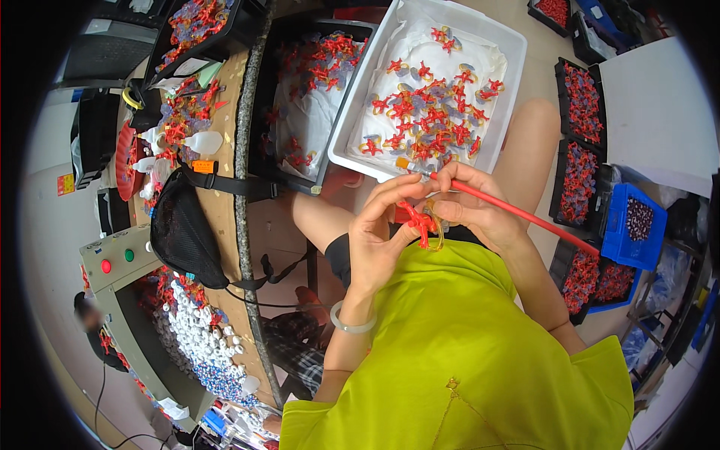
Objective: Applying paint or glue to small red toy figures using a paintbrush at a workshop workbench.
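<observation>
Head view: just this side of the white tray [366, 84], our left hand [382, 225] has thumb and fingers closed on a small red figure [418, 221] with yellow and clear parts. Our right hand [480, 206] grips a red-handled brush [517, 214], its thumb at the figure's edge; whether that thumb presses, we cannot tell. The bristles meet the tray's near rim in our view, so that rim seems the closest obstacle. We judge the work partway: one figure is in hand, many loose figures [435, 116] lie inside the tray, and we cannot tell which are finished. Left of it stands a black tray [300, 178] with more; beyond, a black mesh bag [187, 225] and white bottles [204, 142] crowd the bench [231, 114]. Well right of it sit black crates [558, 199] and a blue crate [626, 253].
</observation>
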{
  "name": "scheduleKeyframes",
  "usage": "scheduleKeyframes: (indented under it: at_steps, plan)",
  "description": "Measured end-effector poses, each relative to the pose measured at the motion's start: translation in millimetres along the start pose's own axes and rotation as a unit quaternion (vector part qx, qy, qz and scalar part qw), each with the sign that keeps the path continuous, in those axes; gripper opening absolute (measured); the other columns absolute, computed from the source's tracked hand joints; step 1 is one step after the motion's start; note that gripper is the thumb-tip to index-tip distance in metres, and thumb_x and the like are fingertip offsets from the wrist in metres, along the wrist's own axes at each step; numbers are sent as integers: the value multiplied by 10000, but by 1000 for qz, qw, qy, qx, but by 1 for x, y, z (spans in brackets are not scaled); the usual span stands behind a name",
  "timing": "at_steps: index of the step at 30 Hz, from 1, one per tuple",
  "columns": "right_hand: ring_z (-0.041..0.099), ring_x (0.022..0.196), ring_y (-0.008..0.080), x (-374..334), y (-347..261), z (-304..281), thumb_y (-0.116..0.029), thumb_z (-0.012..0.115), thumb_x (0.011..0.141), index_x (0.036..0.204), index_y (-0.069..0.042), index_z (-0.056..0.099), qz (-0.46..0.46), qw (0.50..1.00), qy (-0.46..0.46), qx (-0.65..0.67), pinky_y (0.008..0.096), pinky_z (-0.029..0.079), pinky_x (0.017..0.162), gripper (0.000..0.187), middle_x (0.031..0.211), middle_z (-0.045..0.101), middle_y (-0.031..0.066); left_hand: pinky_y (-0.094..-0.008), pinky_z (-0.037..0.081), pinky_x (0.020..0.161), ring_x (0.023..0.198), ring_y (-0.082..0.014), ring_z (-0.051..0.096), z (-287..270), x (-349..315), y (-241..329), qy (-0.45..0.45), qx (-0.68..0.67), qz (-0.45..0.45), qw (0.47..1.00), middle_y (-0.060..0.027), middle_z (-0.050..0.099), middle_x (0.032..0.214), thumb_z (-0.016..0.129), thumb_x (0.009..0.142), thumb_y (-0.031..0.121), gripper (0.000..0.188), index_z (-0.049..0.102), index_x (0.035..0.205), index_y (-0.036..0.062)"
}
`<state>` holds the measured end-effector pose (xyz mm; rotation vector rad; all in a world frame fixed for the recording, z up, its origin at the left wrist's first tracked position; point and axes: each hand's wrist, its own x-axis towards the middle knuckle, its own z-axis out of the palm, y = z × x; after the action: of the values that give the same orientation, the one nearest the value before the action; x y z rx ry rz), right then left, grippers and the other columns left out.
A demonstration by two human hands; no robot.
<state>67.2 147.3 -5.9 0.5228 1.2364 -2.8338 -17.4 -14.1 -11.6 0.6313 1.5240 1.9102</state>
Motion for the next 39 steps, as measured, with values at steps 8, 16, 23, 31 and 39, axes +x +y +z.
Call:
scheduleKeyframes:
  at_steps: [8, 16, 23, 31, 39]
  plan:
    - [600, 905, 131, -1, 5, 15, -6, 638, 844, 948, -31, 516, -128, 985, 84, -81, 240, 505, 729, 163, 1034, 618, 96, -390, 420, 965, 1184, -288, 501, 9, -3, -5, 64, 51, 118, 990, -170, 579, 1167, 639, 800, -45, 161, 569, 934, 10]
    - [586, 787, 237, 0, -4, 21, -70, 805, 570, 862, -37, 684, -395, 808, 56, -433, 321, 480, 677, 318, 841, 657, 87, -398, 504, 872, 1061, -384, 578, 17, -4, -10, 138, 38, 185, 972, -214, 600, 1034, 565, 781, -150, 188, 534, 915, -21]
    - [597, 691, 200, 5, 10, 12, -7, 792, 539, 828, -43, 694, -456, 779, 46, -427, 278, 481, 582, 307, 853, 653, 90, -430, 529, 812, 956, -411, 621, 16, 2, -13, 122, 184, 313, 924, -208, 621, 960, 589, 715, -172, 244, 554, 924, -51]
    - [608, 737, 205, 3, 13, 13, 64, 741, 626, 840, -2, 691, -441, 799, 28, -408, 274, 487, 581, 229, 917, 641, 155, -451, 533, 791, 906, -432, 629, 9, 7, -17, 117, 227, 355, 899, -209, 633, 923, 570, 744, -155, 191, 570, 911, -64]
    - [616, 716, 167, 7, 8, 15, 110, 742, 586, 837, -10, 696, -461, 782, 26, -419, 235, 510, 561, 282, 883, 633, 116, -454, 529, 795, 910, -432, 628, 4, 9, -13, 106, 239, 354, 898, -207, 631, 930, 571, 763, -136, 173, 570, 918, -59]
